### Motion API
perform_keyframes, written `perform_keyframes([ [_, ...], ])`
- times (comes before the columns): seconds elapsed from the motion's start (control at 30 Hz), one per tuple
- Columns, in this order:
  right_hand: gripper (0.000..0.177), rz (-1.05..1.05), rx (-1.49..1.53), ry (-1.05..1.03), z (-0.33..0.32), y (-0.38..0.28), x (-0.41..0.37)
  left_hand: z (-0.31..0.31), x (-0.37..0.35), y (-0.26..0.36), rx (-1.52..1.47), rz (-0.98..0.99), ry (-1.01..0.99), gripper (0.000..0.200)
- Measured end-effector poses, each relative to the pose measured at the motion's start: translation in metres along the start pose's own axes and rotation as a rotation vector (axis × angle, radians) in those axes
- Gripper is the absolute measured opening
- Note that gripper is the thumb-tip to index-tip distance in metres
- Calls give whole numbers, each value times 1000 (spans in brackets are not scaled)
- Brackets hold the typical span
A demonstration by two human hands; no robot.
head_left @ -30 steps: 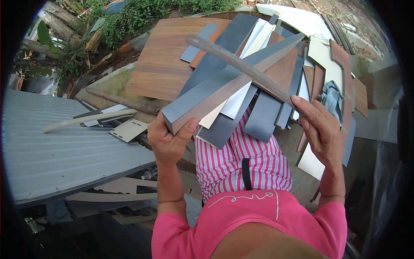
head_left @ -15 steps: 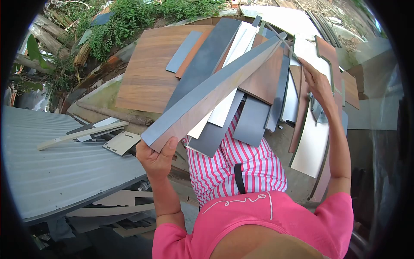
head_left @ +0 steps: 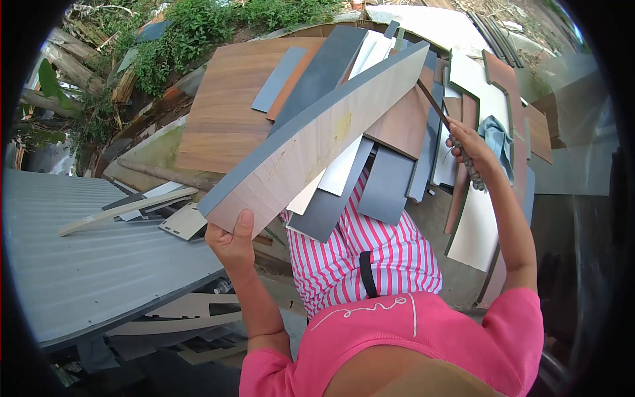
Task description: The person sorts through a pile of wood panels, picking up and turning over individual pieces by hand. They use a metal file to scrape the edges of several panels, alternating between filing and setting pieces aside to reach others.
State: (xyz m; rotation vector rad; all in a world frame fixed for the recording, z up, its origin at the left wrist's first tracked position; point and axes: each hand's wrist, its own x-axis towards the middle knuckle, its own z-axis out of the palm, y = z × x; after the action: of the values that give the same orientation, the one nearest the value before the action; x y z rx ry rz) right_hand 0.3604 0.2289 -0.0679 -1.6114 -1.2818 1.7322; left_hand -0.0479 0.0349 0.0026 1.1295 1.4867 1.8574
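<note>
A long board (head_left: 317,142) with a grey edge and a pale wood-grain face slants across the view. My left hand (head_left: 231,245) grips its lower left end, thumb on the pale face. My right hand (head_left: 471,145) is closed around the wrapped handle of a thin dark tool (head_left: 433,100), whose tip lies close to the board's upper right end. Under the board are grey, white and brown panels, among them a brown panel (head_left: 405,126) and a grey panel (head_left: 385,185). A blue-grey cloth (head_left: 495,140) lies just beyond my right hand.
A large wood-grain sheet (head_left: 221,106) lies at the back left. Corrugated metal (head_left: 99,251) with narrow strips on it is at the left. White curved boards (head_left: 476,225) lie at the right. Green plants (head_left: 198,33) grow behind.
The long board has turned to show more of its pale face, and its lower end has shifted slightly left. My right hand has moved down and left, with the tool's handle now visible.
</note>
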Motion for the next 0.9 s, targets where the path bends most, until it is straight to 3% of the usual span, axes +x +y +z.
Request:
perform_keyframes([
  [0.1, 50, -91, 58, 143, 9, -5, -11, -2, -1, -5, -10, -15, -7, 40],
  [0.27, 51, 28, 76, 58, 20, 22, -12, 2, 0, -9, -64, -54, 60, 40],
  [0.4, 48, -117, 100, 206, 31, 13, -24, 5, -2, -10, -115, -195, 103, 41],
  [0.53, 46, -246, -38, 281, 69, -8, -52, 3, -4, -7, -159, -278, 122, 41],
  [0.7, 47, -348, -57, 172, 143, 1, -93, 3, -5, 8, -308, -441, 125, 44],
  [0.8, 44, -537, -81, 77, 180, 21, -104, 11, -3, 25, -317, -469, 101, 45],
  [0.9, 52, -989, -219, 13, 212, 21, -116, 18, 7, 51, -412, -569, 63, 45],
])
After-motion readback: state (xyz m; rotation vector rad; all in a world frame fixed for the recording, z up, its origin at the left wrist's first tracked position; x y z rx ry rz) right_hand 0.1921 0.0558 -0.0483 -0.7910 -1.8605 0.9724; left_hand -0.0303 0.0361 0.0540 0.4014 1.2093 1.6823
